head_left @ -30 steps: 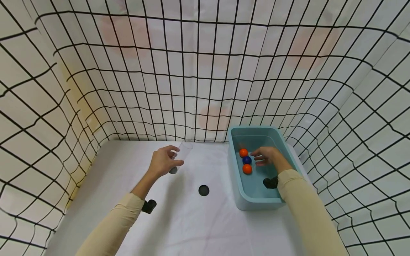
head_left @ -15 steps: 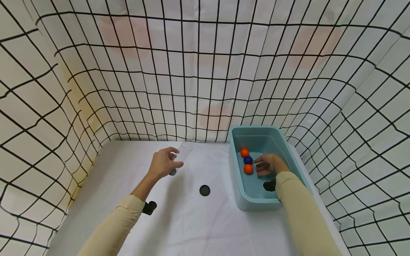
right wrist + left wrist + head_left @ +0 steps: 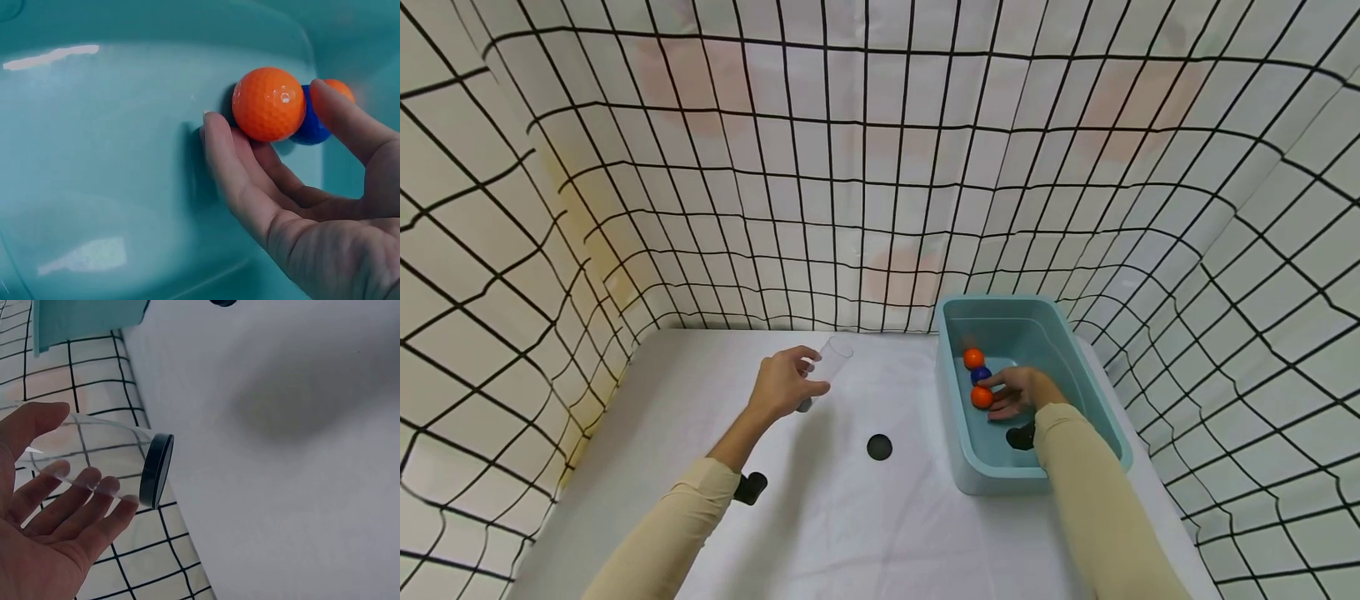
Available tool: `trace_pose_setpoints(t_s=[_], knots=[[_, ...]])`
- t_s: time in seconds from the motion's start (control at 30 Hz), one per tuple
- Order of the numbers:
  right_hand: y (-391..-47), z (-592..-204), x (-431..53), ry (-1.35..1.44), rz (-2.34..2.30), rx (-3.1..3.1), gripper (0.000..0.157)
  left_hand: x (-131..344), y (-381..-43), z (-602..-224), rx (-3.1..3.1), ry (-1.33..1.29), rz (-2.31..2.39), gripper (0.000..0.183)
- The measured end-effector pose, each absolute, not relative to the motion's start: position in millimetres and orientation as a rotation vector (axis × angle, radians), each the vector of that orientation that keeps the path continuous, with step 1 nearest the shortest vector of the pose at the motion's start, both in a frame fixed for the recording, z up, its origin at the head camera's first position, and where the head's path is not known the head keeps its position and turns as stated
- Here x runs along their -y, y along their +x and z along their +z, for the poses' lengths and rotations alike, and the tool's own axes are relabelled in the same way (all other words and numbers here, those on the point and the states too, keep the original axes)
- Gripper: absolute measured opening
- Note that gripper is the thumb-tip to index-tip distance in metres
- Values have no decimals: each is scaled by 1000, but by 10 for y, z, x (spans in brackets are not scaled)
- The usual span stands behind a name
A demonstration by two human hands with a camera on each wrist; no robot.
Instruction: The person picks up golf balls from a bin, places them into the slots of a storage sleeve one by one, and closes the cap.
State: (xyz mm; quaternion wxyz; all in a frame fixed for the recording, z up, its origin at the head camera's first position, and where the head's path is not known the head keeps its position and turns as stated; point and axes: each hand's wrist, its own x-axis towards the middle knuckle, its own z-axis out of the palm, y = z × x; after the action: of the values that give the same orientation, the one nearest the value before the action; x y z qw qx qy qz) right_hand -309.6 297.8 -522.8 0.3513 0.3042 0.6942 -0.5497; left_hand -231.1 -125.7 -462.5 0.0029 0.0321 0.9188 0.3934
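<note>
Tilted clear tube (image 3: 106, 442), dark end cap (image 3: 156, 470), two orange balls (image 3: 269, 104), blue ball (image 3: 310, 128) between them

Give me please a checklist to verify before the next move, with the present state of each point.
1. Clear tube held: ok, the left hand has thumb and fingers curved around it.
2. Black cap on the tube's lower end: ok, in place.
3. Tube upright: not ok, it is tilted.
4. Right hand inside the teal bin: ok, its fingers are beside the near orange ball.
5. Fingers touching that ball: cannot tell, they overlap in the right wrist view.
6. Black disc apart from both hands: ok, it lies on the white table.
</note>
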Motion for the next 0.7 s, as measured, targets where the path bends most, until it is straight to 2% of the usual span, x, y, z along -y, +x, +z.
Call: trace_pose_setpoints(t_s=[0.47, 0.7], knots=[[-3096, -5167, -3014, 793, -1398, -1789, 42, 1273, -2275, -4604, -2921, 134, 1173, 44], [-3116, -4976, -3046, 716, -1438, -1767, 41, 1303, -2267, -4602, -2934, 140, 1170, 44]])
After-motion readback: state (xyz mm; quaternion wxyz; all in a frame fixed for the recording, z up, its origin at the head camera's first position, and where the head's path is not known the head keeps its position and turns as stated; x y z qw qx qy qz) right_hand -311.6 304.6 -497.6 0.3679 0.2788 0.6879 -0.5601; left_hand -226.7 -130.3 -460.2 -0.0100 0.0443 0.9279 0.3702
